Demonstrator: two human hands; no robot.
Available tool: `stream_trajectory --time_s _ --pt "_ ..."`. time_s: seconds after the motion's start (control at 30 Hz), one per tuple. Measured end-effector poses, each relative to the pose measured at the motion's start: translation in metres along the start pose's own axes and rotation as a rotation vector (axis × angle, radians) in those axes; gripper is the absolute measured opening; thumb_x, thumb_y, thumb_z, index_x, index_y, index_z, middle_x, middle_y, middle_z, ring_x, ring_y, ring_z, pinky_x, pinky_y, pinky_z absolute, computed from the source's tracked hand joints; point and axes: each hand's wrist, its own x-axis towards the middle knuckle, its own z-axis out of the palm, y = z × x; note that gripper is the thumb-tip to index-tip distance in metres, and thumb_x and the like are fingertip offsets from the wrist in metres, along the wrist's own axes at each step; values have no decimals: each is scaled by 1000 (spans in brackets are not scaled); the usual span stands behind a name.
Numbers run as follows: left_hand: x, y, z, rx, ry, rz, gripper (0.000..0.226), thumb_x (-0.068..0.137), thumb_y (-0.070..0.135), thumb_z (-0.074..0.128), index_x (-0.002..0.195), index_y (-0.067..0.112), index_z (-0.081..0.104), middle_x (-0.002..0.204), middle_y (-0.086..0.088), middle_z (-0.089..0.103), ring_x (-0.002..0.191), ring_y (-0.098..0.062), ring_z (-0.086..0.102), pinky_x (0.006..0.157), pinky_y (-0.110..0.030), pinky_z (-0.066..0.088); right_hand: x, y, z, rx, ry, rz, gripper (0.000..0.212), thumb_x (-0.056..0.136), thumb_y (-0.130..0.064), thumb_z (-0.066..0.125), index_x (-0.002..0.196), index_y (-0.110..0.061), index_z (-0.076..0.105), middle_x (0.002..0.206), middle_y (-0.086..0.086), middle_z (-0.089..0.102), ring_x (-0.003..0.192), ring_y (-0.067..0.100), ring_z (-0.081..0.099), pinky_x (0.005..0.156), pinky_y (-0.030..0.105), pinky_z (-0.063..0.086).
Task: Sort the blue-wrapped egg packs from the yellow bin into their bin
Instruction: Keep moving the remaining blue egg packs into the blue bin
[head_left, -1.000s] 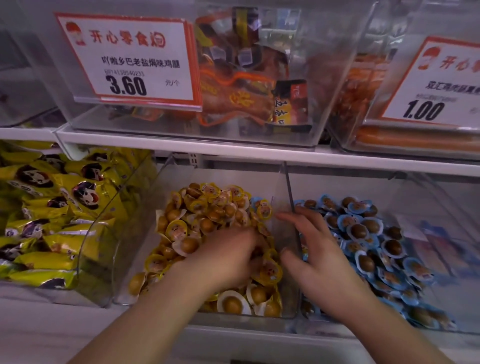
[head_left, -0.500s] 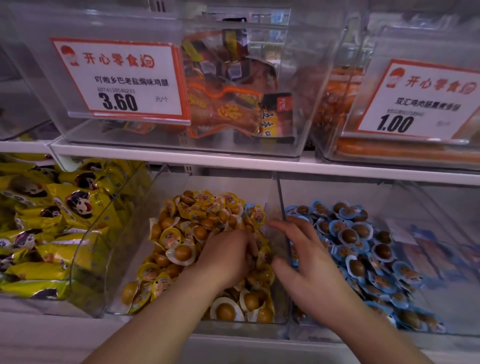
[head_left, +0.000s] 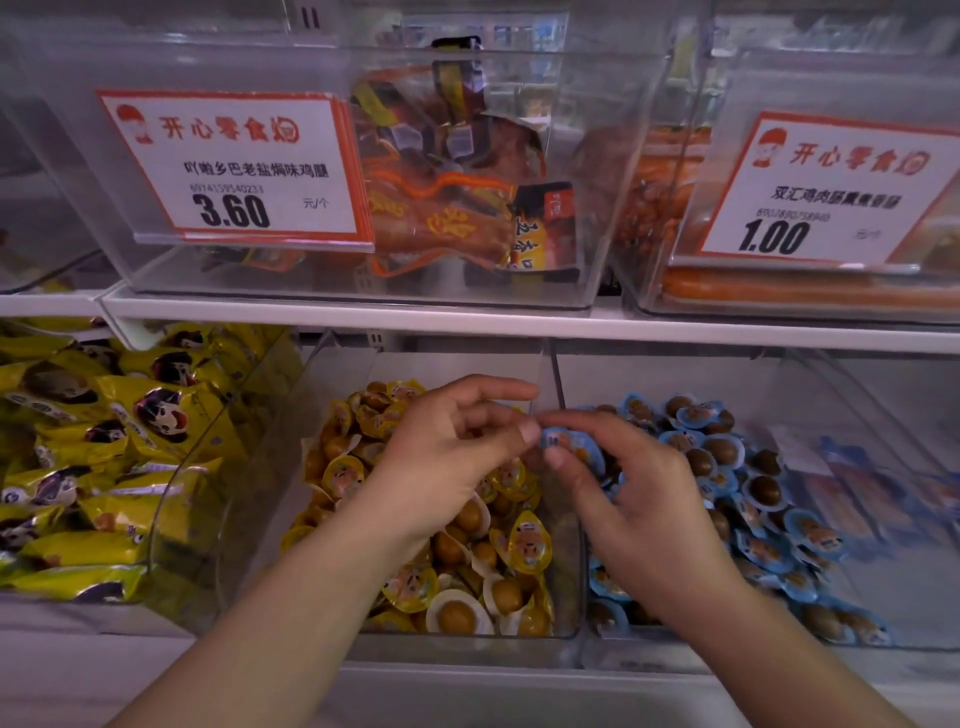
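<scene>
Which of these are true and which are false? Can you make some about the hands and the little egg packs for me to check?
1. The right hand pinches a blue-wrapped egg pack. True.
2. The bin of blue-wrapped egg packs sits to the left of the yellow bin. False: it sits to the right.
3. The left hand is above the yellow-wrapped egg packs. True.
4. The price tag on the upper left bin reads 1.00. False: it reads 3.60.
5. The held blue-wrapped egg pack lies at the bottom of the yellow bin. False: it is lifted, near the divider between the two bins.
</scene>
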Motion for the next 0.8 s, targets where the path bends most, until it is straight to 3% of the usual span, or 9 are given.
stream_trajectory --time_s 0.1,0.2,0.27,0.37,0.47,0.53,0.6,0.67,0.8 --pt "8 -27 -11 343 64 -4 13 97 22 62 105 28 70 98 5 73 95 -10 69 83 -27 54 1 2 -2 46 125 71 17 96 -27 62 108 -37 66 92 -22 69 91 -6 65 72 9 50" --pt "12 -65 -23 1143 -274 -56 43 96 45 54 137 35 52 153 4 41 142 -20 36 115 -41 34 2 6 -4 122 124 150 16 97 -28 60 99 -44 63 83 -18 70 71 7 67 57 26 53" --pt "22 -78 -24 1397 -451 -84 71 92 64 44 154 36 26 167 3 9 152 -25 11 119 -46 17 2 8 -2 117 96 160 13 97 -31 58 98 -43 64 81 -15 69 63 18 65 56 39 52" --pt "47 -76 -19 1408 -495 -94 78 89 68 46 155 39 18 167 2 10 151 -26 16 119 -45 16 4 10 2 95 90 132 13 97 -35 55 102 -41 65 79 -13 68 58 21 63 52 41 50" --pt "58 -70 -15 1421 -524 -100 67 91 60 48 152 37 31 166 4 14 150 -22 20 119 -44 14 7 10 7 83 103 125 15 98 -31 57 101 -45 62 86 -19 67 61 15 64 57 37 50" --pt "46 -67 -11 1356 -537 -86 59 88 53 50 144 36 44 159 5 32 143 -19 34 117 -41 26 9 11 9 75 114 134 20 97 -30 59 96 -49 60 83 -16 68 62 15 64 58 37 50" --pt "32 -60 -14 1219 -590 -129 48 81 49 51 125 32 60 131 6 60 120 -14 56 101 -36 47 10 12 9 68 110 128 19 97 -30 59 97 -49 60 76 -10 67 59 14 62 55 36 49" --pt "31 -45 -23 1024 -617 -201 30 80 41 55 103 27 69 101 8 70 94 -8 65 84 -32 53 12 13 7 80 115 116 14 98 -30 58 99 -44 63 75 -10 67 56 13 61 51 33 48" --pt "69 -28 -41 1083 -289 61 23 88 30 58 108 30 69 112 8 69 106 -12 63 94 -34 49 12 15 6 106 123 139 12 98 -28 58 100 -37 66 70 -6 67 56 17 63 50 38 48"
